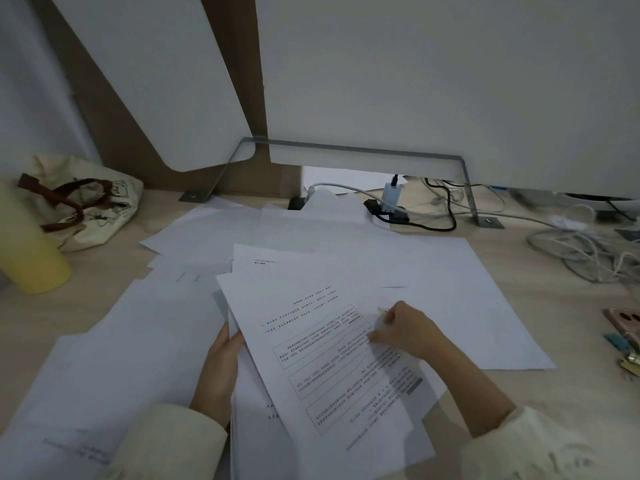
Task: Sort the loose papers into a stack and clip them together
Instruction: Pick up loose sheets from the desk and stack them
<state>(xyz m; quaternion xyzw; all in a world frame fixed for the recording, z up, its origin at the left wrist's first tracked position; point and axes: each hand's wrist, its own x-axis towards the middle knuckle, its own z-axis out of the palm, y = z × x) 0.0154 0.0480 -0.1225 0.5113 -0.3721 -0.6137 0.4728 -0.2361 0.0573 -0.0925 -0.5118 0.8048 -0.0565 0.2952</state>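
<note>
Loose white papers (398,251) lie scattered across the desk, overlapping at many angles. A printed sheet (322,355) with boxed text tops a small pile at the near centre. My left hand (220,368) grips the left edge of that pile, fingers tucked under the sheets. On the printed sheet's right side rests my right hand (407,329), fingertips pinched on the paper. More sheets (114,358) spread out to the left. No clip can be made out with certainty.
A yellow cylinder (27,251) and a cloth bag (86,206) stand at the left. Cables and a plug (393,199) lie at the back, a cable tangle (585,251) at the right. Small items (627,337) sit at the right edge. A white partition rises behind.
</note>
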